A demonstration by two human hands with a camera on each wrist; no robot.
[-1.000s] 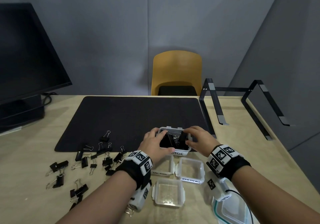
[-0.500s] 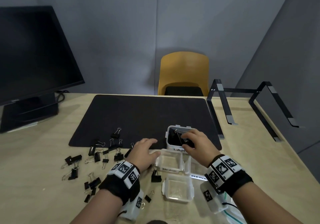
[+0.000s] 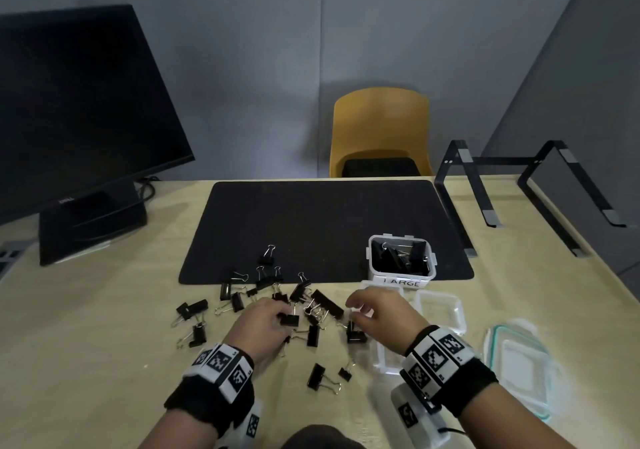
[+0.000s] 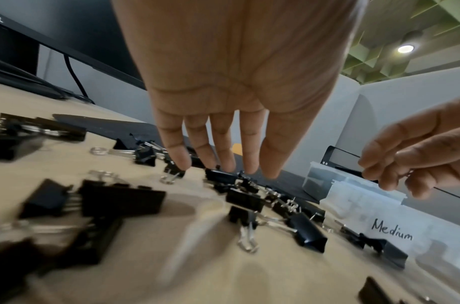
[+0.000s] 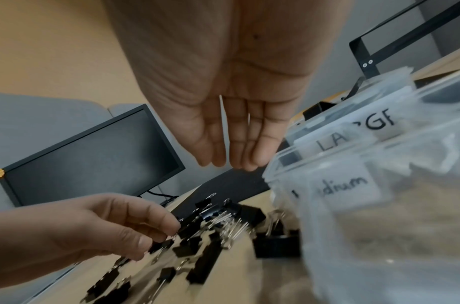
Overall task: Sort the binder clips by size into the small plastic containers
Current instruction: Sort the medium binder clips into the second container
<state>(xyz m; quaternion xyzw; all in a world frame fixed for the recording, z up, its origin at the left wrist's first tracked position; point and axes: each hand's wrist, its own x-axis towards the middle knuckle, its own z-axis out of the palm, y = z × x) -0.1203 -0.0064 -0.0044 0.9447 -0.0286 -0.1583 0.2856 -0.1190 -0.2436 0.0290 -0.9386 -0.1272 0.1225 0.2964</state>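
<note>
Several black binder clips (image 3: 289, 320) of mixed sizes lie scattered on the wooden desk in front of the black mat. A clear container labelled LARGE (image 3: 401, 283) stands on the mat's near right corner with several big clips inside. A clear container marked Medium (image 4: 391, 232) stands just in front of it, and other clear containers (image 3: 440, 310) stand beside it. My left hand (image 3: 277, 313) reaches into the pile with its fingers (image 4: 183, 162) stretched down, touching clips. My right hand (image 3: 356, 310) hovers beside the Medium container (image 5: 340, 187), fingers relaxed, holding nothing.
A dark monitor (image 3: 76, 119) stands at the left rear of the desk. A black metal laptop stand (image 3: 526, 185) sits at the right rear. A yellow chair (image 3: 381, 129) is behind the desk. A larger clear lid with a teal seal (image 3: 519, 362) lies near my right wrist.
Both hands have left the LARGE container and drawn back toward me. The left hand went to the clip pile, and the right hand now hangs beside the Medium container.
</note>
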